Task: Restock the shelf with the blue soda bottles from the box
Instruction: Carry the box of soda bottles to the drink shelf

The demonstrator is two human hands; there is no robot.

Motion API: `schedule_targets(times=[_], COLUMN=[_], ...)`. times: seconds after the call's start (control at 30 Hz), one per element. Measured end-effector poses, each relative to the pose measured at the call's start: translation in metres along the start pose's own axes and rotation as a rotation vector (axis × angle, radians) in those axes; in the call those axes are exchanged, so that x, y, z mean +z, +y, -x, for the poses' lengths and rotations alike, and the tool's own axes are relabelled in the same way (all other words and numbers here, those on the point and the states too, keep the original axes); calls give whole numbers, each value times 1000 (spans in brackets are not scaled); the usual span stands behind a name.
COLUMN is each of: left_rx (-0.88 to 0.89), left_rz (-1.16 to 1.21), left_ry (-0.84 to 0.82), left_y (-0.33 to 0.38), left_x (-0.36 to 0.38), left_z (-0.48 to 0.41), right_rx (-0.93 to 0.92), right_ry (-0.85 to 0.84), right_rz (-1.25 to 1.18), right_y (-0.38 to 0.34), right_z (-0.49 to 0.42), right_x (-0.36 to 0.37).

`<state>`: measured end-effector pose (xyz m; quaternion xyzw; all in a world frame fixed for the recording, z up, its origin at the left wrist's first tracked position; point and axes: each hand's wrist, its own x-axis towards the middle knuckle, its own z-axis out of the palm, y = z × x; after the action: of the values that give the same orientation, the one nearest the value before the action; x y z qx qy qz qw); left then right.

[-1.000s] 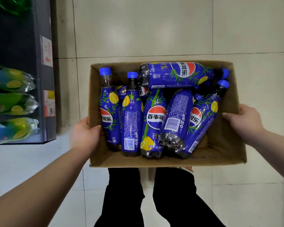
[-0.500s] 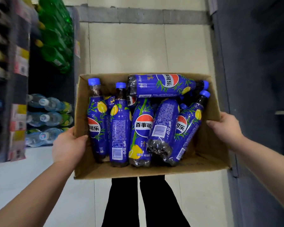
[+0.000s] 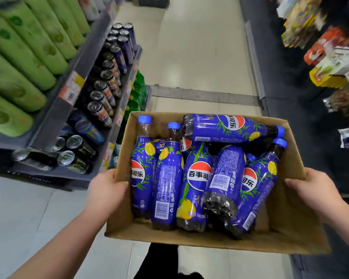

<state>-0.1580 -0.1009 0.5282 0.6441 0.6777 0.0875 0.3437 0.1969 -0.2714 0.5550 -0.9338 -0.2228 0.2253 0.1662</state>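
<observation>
An open cardboard box (image 3: 286,224) is held up in front of me over the aisle floor. Several blue soda bottles (image 3: 167,186) with blue caps lie in it, most side by side; one blue bottle (image 3: 230,127) lies crosswise along the far wall. My left hand (image 3: 106,192) grips the box's left wall, thumb over the rim. My right hand (image 3: 312,192) grips the right wall the same way. The drinks shelf (image 3: 54,109) stands to my left, apart from the box.
The left shelf holds tall green bottles (image 3: 24,49) on top, rows of dark cans (image 3: 107,81) below and small green bottles (image 3: 138,91) lower down. Snack packets (image 3: 326,47) hang on the right rack. A tiled aisle floor (image 3: 199,57) runs ahead between them.
The view has tilted up from the floor to the aisle, bringing the shelf's cans and green bottles into sight. Both hands keep the same hold on the box; the bottles have not shifted.
</observation>
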Motion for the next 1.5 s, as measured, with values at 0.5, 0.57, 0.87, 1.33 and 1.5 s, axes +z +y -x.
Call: schedule_targets(times=[0.5, 0.57, 0.87, 1.33, 1.5], left_rx=[-300, -328, -482, -582, -669], left_rz=[115, 121, 182, 236, 300], left_ry=[112, 148, 312, 491, 557], left_y=[-157, -184, -340, -563, -627], left_x=[-108, -129, -246, -461, -511], left_z=[183, 199, 235, 238, 215], right_rx=[-272, -297, -494, -704, -770], right_ry=[-198, -226, -290, -371, -424], right_rz=[121, 142, 206, 201, 231], right_y=[-31, -48, -164, -377, -459], right_z=[179, 203, 329, 546, 582], right_x=[25, 40, 136, 303, 367])
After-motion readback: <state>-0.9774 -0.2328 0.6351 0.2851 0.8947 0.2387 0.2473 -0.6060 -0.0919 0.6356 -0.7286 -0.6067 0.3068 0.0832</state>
